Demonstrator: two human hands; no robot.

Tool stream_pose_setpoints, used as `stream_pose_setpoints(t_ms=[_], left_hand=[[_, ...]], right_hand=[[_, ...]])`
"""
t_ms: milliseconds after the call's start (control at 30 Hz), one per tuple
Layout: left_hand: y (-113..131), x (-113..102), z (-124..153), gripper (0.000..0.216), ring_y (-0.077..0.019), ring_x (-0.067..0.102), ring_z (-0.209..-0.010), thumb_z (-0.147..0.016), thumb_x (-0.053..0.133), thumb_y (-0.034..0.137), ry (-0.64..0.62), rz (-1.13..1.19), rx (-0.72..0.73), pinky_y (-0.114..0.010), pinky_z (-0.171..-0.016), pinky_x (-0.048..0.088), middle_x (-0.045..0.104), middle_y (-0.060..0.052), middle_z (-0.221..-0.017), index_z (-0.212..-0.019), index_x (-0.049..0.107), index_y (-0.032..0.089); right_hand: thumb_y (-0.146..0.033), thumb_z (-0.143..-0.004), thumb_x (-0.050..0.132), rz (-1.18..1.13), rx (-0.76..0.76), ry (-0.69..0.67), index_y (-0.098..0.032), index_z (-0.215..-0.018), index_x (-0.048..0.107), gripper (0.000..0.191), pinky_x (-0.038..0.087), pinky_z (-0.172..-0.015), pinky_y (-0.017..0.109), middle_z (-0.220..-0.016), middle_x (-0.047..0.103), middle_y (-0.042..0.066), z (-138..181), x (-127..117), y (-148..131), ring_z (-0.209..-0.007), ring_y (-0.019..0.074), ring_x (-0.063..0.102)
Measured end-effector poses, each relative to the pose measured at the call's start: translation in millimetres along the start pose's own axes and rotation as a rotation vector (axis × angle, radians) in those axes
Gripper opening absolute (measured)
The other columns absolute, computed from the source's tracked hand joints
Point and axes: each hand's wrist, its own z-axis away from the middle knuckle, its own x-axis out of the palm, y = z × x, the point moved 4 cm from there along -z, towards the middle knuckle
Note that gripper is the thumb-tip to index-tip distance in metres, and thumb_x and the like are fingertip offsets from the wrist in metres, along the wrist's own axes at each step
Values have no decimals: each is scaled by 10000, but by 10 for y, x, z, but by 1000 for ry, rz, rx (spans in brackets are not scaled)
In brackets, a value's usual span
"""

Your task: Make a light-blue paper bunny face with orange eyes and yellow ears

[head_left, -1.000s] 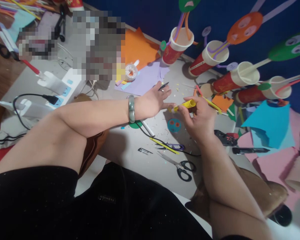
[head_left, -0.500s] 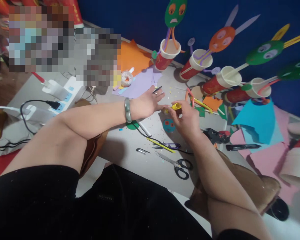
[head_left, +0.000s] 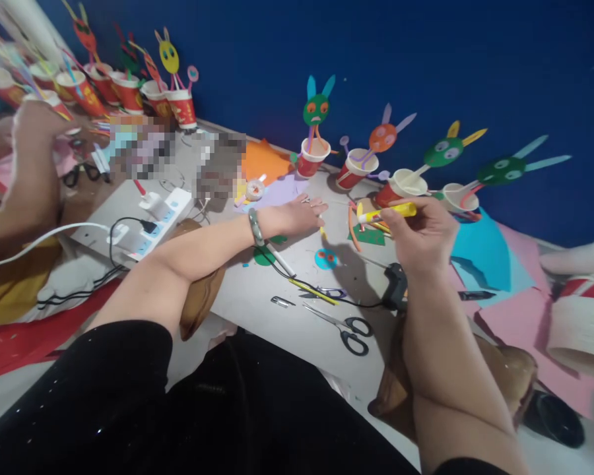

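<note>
My right hand (head_left: pixel 428 234) is closed around a yellow glue stick (head_left: pixel 400 210), raised over the right side of the table. My left hand (head_left: pixel 301 214) lies low over the tabletop with its fingers stretched out. At its fingertips is a small yellow piece (head_left: pixel 323 233). Between my hands lies a blue paper disc (head_left: pixel 325 258) with two orange eyes. A green paper disc (head_left: pixel 264 256) and a white stick (head_left: pixel 281 259) are under my left wrist. Nearer me are scissors (head_left: pixel 349 326) with black handles, purple-handled snips (head_left: pixel 332 292) and a yellow strip (head_left: pixel 314 291).
Red paper cups (head_left: pixel 313 158) with paper-faced figures stand along the blue wall. A power strip (head_left: pixel 165 221) with cords is at left, beside another person's arm (head_left: pixel 34 158). A black glue gun (head_left: pixel 395 287) lies by my right forearm; blue paper (head_left: pixel 485 254) lies beyond it.
My right hand has moved up and to the right with the glue stick, away from my left hand. The view has shifted, showing more cups and another person's arms at left.
</note>
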Motion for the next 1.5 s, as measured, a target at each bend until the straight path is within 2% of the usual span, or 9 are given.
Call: stream_pose_setpoints(t_ms=[133,267,433,900,1000,1067,1133,1333,1500], left_hand=[[-34,-306,97,515,-269,516,-1464,-885,515,75,128,149,-81,-471,-1237,354,602,-128,-1544,-1359,688,177],[-71,-490,185,347,-197,687,-1071,-948,518,224,318,468,-194,-322,-954,504,767,-90,-1216,-1198,752,168],[-21,-446,215,353,-121,466,-652,-900,628,441,521,903,-291,-290,-615,327,527,23,-643,-671,631,172],[-160,-146,89,63,-110,530,-639,-733,664,211,565,1197,-372,-254,-639,430,612,29,-646,-686,673,170],[-242,-165,132,80,-116,569,-725,-764,667,255,677,1221,-368,-245,-697,457,648,20,-722,-736,675,181],[-270,-173,146,95,-121,583,-762,-782,646,276,733,1241,-366,-245,-722,466,660,13,-751,-759,671,187],[-274,-163,142,101,-124,589,-772,-770,648,285,759,1254,-358,-249,-737,473,667,9,-754,-761,676,188],[-247,-82,99,138,-139,606,-759,-727,668,331,744,1248,-331,-263,-733,495,699,4,-754,-734,703,197],[-235,-48,88,143,-161,665,-810,-725,650,344,721,1213,-317,-285,-784,548,746,-6,-821,-715,696,209]], right_hand=[[-646,-755,825,-111,48,-35,-302,-846,686,382,553,-546,413,-734,698,16,34,86,49,-606,213,658],[-617,-724,867,-160,-9,-60,-245,-879,716,430,560,-563,358,-801,731,26,81,179,34,-649,200,686],[-591,-744,867,-115,-28,-108,-224,-938,755,430,556,-609,324,-813,744,40,138,219,-24,-678,183,672],[-508,-870,744,87,-81,-373,-228,-888,727,281,445,-623,332,-751,680,35,186,208,-138,-637,169,564],[-463,-812,798,47,-31,-120,-245,-854,664,259,458,-658,342,-796,680,37,7,-89,-95,-686,175,592],[-495,-763,823,-183,74,209,-261,-870,591,346,470,-658,343,-816,666,26,-116,-371,-9,-684,167,605],[-528,-736,805,-470,176,333,-277,-892,530,404,484,-679,342,-831,671,12,-196,-539,69,-684,151,605],[-424,-660,872,-592,353,0,-253,-933,657,387,537,-836,410,-917,754,53,-170,-559,-47,-827,194,682],[-334,-680,846,-451,351,-41,-243,-928,659,324,542,-933,437,-915,768,59,-193,-709,81,-876,220,692]])
